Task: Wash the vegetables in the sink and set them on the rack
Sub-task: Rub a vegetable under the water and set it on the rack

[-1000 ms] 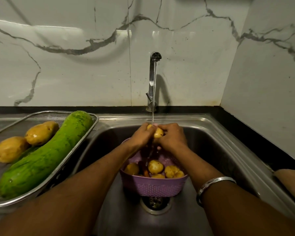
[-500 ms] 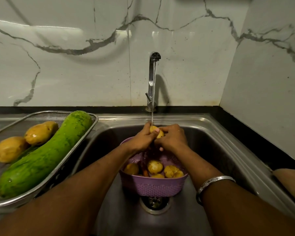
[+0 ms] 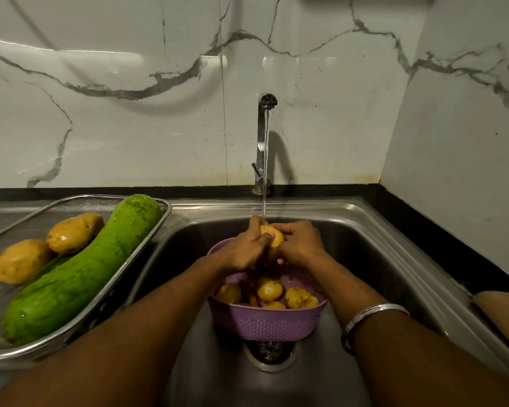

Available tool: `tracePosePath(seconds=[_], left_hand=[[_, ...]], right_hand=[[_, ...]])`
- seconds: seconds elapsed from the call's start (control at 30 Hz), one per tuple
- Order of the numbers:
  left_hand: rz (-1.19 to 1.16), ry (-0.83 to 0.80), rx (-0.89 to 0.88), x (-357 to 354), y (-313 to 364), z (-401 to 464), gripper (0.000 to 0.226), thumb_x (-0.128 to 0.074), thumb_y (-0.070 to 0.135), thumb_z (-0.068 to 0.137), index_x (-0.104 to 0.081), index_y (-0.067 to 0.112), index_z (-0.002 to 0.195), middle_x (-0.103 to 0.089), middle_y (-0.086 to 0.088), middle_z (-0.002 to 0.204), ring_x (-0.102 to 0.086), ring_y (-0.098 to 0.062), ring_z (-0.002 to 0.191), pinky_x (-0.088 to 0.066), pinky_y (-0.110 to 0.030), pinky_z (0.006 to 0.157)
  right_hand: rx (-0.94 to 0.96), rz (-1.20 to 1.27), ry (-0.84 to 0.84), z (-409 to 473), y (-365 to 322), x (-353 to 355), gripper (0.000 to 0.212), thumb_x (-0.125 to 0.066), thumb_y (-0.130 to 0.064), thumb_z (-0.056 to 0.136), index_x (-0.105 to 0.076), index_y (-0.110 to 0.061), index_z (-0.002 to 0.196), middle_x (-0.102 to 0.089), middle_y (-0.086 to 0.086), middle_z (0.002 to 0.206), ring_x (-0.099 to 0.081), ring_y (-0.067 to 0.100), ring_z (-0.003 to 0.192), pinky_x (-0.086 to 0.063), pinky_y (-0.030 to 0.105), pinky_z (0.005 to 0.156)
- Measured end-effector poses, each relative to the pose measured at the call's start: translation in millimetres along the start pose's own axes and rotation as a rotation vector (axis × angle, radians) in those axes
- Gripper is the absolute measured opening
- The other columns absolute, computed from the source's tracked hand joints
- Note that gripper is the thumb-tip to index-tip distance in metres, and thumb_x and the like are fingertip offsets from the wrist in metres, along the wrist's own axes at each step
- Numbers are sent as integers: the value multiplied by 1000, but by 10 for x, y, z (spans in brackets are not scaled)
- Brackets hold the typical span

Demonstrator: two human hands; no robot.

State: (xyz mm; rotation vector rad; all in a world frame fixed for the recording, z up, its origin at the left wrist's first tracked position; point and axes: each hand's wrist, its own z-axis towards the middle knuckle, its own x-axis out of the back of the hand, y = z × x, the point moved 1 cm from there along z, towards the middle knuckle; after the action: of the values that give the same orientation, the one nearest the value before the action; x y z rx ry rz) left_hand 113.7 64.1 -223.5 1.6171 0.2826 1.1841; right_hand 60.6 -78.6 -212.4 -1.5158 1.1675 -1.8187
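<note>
We have both hands on one small yellow-brown potato point(image 3: 274, 235), held right under the thin water stream point(image 3: 265, 171) from the tall chrome tap point(image 3: 262, 142); left hand point(image 3: 243, 249) curled round its left side, right hand point(image 3: 299, 245) curled round its right, fingers wrapped so it can be turned and rubbed in the flow; our read is we're mid-scrub on this one.

Hands sit directly over the round purple perforated plastic colander point(image 3: 268, 324), which stands in the stainless steel sink point(image 3: 365, 245) above the round metal drain point(image 3: 269, 351); placement makes sense: runoff and any dropped potato land in the colander, water passes straight to the drain; inside it, several more small potatoes point(image 3: 269, 290) plus something orange point(image 3: 253, 301), likely a carrot, too hidden to confirm.

Left of the sink, the steel wire-mesh rack point(image 3: 165, 205) rests on the steel draining bench point(image 3: 12, 207); it carries a long green gourd point(image 3: 80, 274) lying diagonally and two larger yellow potatoes point(image 3: 74, 232), point(image 3: 19, 261) just beside it, touching each other; they look wet, so we judge those done; mesh lets them drip.

Silver bangle point(image 3: 373, 314) on the right wrist; white marble-pattern wall tiles point(image 3: 130, 113) behind.

No brands, labels or legible writing anywhere we can see.

Progress: partway; held potato goes to the rack next, colander contents left to do; risk: wet potato slipping.
</note>
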Motion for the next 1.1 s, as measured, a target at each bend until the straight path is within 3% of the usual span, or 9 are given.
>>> tracePosePath(seconds=[0.13,0.23,0.33,0.43,0.6,0.73,0.87,0.97,1.1], left_hand=[[164,222,-89,-27,32,25,32,-26,48,107,-36,21,121,-66,-8,102,-65,-22,90,-55,-47,84],[-13,375,48,10,-28,120,59,-24,58,104,-61,14,119,-69,-12,109,-65,-27,100,-52,-45,95],[-142,361,218,15,-101,182,71,-22,66,100,-64,11,116,-70,-15,105,-67,-29,98,-54,-49,95],[-128,345,291,47,-109,200,70,-22,63,102,-62,9,118,-68,-14,111,-65,-27,102,-52,-44,97],[-207,243,38,52,-9,82,44,-27,52,106,-58,23,119,-61,3,111,-57,-15,108,-44,-30,93],[-355,175,-19,2,92,41,39,-24,52,106,-54,30,114,-59,15,107,-54,5,102,-39,-18,91],[-328,240,-42,26,1,50,50,-26,54,105,-62,23,120,-66,6,117,-60,-1,112,-45,-24,103],[-212,325,-49,58,-92,55,54,-29,63,101,-67,29,117,-71,4,113,-65,-9,109,-50,-41,104],[-99,387,-123,63,-35,17,46,-32,64,100,-67,36,108,-72,8,101,-67,-9,97,-53,-41,94]], right_hand=[[112,-113,106,-2,-35,-22,70,-90,-8,63,-70,-36,124,-75,-7,115,-69,14,105,-60,39,91],[182,-197,159,-34,-126,-20,74,-95,-24,59,-68,-43,126,-75,-9,116,-68,14,108,-58,37,92],[195,-288,157,-86,-156,-21,76,-96,-36,58,-65,-47,127,-75,-12,114,-68,13,106,-57,36,90],[162,-232,88,-70,-139,-53,68,-94,-42,60,-70,-36,124,-76,-10,107,-70,12,97,-59,38,87],[127,-2,-33,-11,-120,-66,11,-75,-24,87,-78,-16,93,-75,3,71,-70,16,56,-61,36,65],[44,110,-36,11,-162,-87,36,-59,-49,98,-67,-20,78,-68,-3,69,-61,10,58,-48,29,63],[25,122,-50,-7,-193,-128,55,-44,-62,100,-73,-15,103,-71,3,98,-65,14,87,-42,24,64],[3,114,-36,-13,-212,-152,60,-36,-67,99,-69,-17,98,-65,2,85,-60,15,76,-41,25,61],[-105,197,-3,-8,-242,-170,63,-29,-67,101,-66,-16,92,-61,1,65,-55,13,56,-39,24,51]])
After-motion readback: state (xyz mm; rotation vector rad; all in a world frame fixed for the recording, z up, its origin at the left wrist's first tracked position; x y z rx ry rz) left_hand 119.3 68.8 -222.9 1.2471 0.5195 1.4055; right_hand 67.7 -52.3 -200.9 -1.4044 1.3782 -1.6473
